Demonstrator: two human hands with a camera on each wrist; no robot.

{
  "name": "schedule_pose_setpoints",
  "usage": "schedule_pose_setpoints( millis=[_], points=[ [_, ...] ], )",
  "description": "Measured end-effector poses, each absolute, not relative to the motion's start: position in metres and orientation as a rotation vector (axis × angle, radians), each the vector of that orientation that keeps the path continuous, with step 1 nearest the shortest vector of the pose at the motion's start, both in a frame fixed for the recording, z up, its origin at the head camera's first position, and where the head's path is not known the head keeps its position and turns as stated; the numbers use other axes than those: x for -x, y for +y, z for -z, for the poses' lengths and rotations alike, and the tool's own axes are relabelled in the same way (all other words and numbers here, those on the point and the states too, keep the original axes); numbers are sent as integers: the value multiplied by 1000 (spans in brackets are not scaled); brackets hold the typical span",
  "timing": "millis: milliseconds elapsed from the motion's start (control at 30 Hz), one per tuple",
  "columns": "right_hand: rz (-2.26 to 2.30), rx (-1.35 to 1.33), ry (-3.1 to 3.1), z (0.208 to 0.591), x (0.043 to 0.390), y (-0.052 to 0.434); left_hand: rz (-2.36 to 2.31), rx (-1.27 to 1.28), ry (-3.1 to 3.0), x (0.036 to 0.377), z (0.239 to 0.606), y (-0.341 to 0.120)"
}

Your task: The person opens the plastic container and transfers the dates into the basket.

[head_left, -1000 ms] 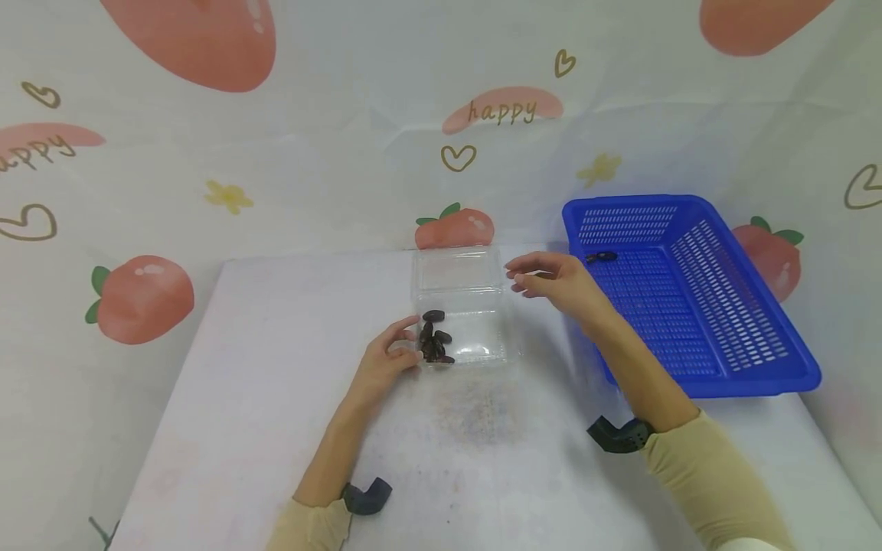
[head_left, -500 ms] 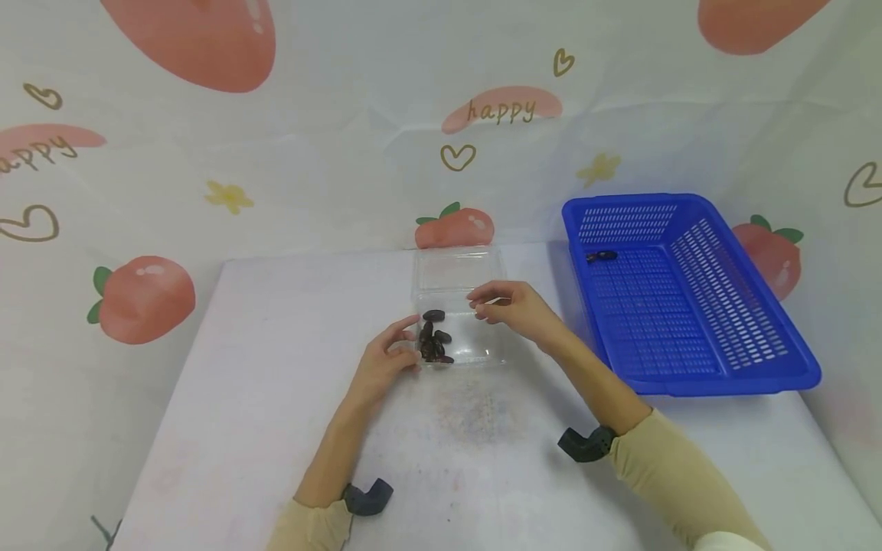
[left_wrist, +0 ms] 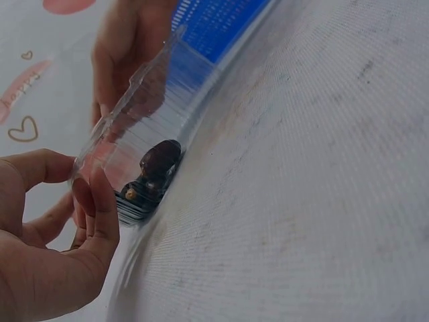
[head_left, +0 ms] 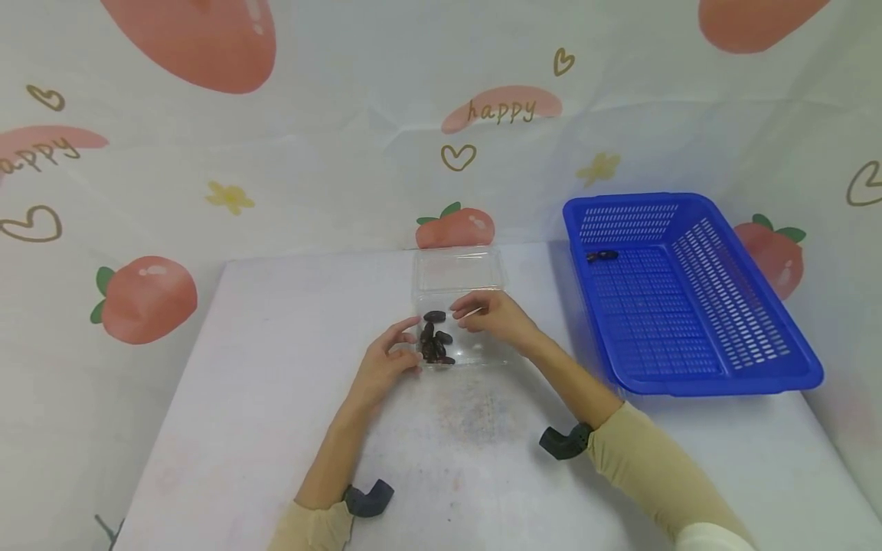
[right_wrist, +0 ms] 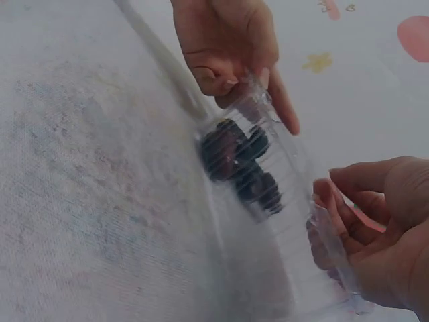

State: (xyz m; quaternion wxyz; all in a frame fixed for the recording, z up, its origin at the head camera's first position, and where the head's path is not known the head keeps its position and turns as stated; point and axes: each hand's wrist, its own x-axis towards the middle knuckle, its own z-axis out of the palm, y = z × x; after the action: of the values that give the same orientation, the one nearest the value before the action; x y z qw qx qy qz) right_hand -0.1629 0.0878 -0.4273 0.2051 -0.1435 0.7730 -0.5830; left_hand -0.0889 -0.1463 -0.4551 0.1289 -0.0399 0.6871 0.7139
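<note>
Fruit-print backdrop (head_left: 331, 191) behind a white counter (head_left: 276, 413), stained toward the middle. Clear box (head_left: 475, 348) sits at mid-counter near the back edge, lid (head_left: 459, 269) folded back toward that edge. Dark dates (head_left: 434, 350) bunch along its left wall, mostly at the front left; one lone date (head_left: 435, 316) lies farther back, apart from the bunch. Blue basket (head_left: 661, 314) takes the back right corner, with a small dark clump, probably one or two more dates, at its far left.

Left hand (head_left: 377, 371) pinches the box's left wall, fingers on the rim. Right hand (head_left: 501, 317) is over the box, fingers bent and narrowly spaced, no date visible between them.

Key relation: lone date is just left of the right fingers, long axis roughly parallel to the counter's back edge, so one end points at them. Left fingertips are about as near but busy with the wall, so the right hand looks better placed. Bunch lies left and forward of the right fingers. Contact with the date: can't tell; height over it unclear too.
</note>
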Motion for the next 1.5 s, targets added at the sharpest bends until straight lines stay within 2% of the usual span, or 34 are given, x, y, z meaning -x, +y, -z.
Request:
schedule_pose_setpoints(
  millis=[500, 1100, 1500],
  points=[
    [1393, 398, 2300, 446, 164, 66, -2102, 97, 1977, 88, 456, -147],
    [1081, 463, 2447, 449, 171, 54, -2098, 117, 1983, 87, 456, -147],
    [1143, 410, 2442, 451, 170, 57, -2110, 111, 1973, 88, 459, -147]
  ],
)
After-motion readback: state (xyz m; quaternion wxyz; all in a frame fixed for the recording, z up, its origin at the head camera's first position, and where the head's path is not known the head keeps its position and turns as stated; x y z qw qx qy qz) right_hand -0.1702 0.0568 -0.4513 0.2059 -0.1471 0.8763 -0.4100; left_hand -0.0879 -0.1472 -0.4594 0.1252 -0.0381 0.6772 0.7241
